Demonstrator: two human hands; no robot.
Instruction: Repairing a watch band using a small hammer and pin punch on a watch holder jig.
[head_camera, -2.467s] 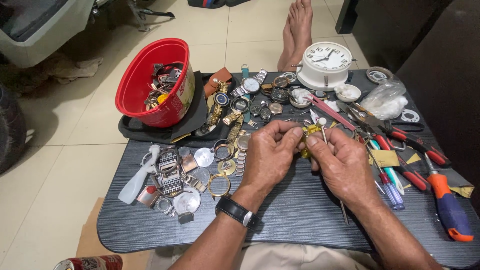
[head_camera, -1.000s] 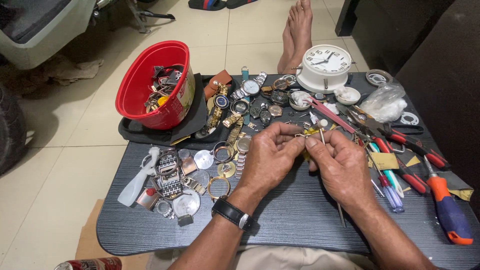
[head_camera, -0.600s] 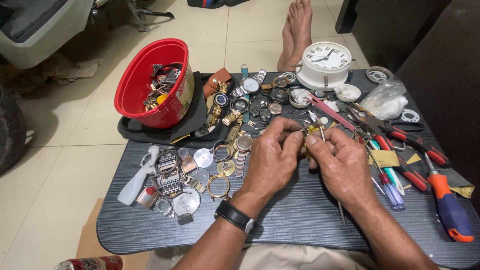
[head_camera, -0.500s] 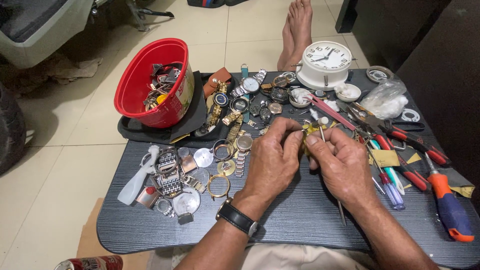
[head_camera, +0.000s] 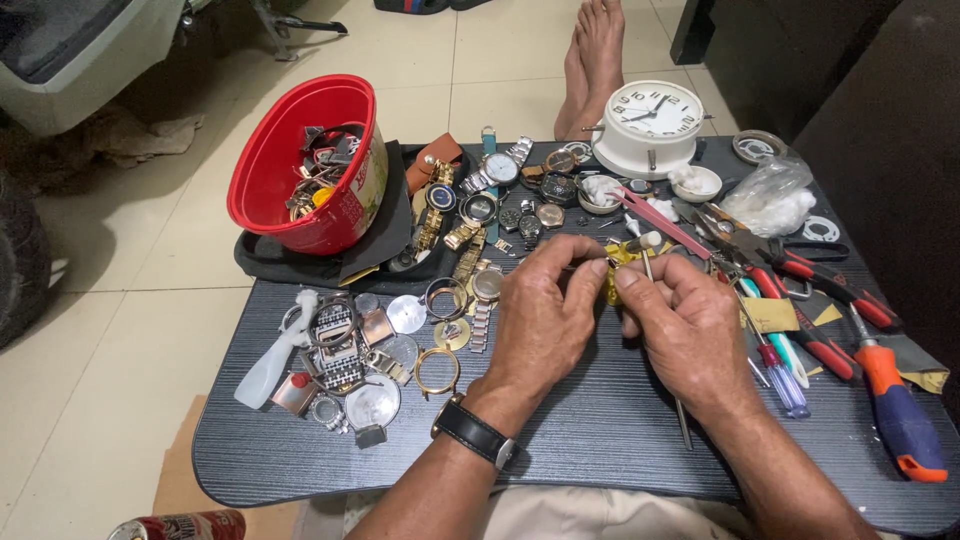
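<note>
The fingers of the left hand (head_camera: 545, 315) are curled in tight, thumb and forefinger pinched on a small yellow part (head_camera: 613, 272) held just above the dark table (head_camera: 600, 430). A black wristwatch (head_camera: 475, 435) sits on that wrist. The right hand (head_camera: 685, 325) meets it from the other side, its fingers also bent close, with the forefinger tip pressed to the same yellow part; a thin metal tool (head_camera: 682, 425) runs down out of this hand toward the near edge of the table. Whether the right hand grips the part or only steadies it cannot be told.

Taking the yellow part as the mark: far to its left stands a red bowl (head_camera: 300, 165), tipped on a black tray (head_camera: 265, 262), filled with loose watch pieces and metal scraps. Below the bowl, left of the part, lie watch cases and rings (head_camera: 370, 350) and a white squeeze bottle (head_camera: 268, 365). Behind the part, a cluster of wristwatches (head_camera: 500, 195) spreads over the table. Behind and to its right stand a white alarm clock (head_camera: 652, 125) and a small white dish (head_camera: 697, 183) holding something pale. Farther right lies a clear plastic bag (head_camera: 772, 195) with white stuff in it, then red-handled pliers (head_camera: 830, 290) and an orange and blue screwdriver (head_camera: 900, 410).
</note>
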